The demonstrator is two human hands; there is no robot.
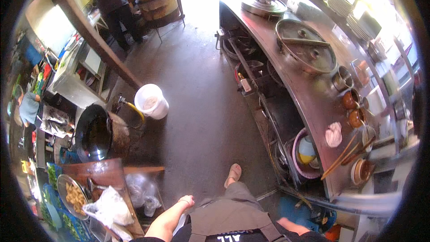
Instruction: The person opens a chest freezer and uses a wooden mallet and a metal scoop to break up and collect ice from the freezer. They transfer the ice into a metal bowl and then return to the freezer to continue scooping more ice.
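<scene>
My left hand is held low in front of my apron, its fingers curled; nothing shows clearly in it, though something whitish lies below the wrist. Only the forearm on my right side is visible, and my right hand is out of view or hidden beside the apron. One foot in a sandal is on the dark floor ahead. Left of my left hand, clear plastic bags lie beside a wooden board, and a white plastic bag rests near a metal bowl of light brown chunks.
A steel counter with lidded pots, chopsticks and a cloth curves along the right. On the left are a large wok, a white bucket and a wooden post. Two people stand farther off at the left.
</scene>
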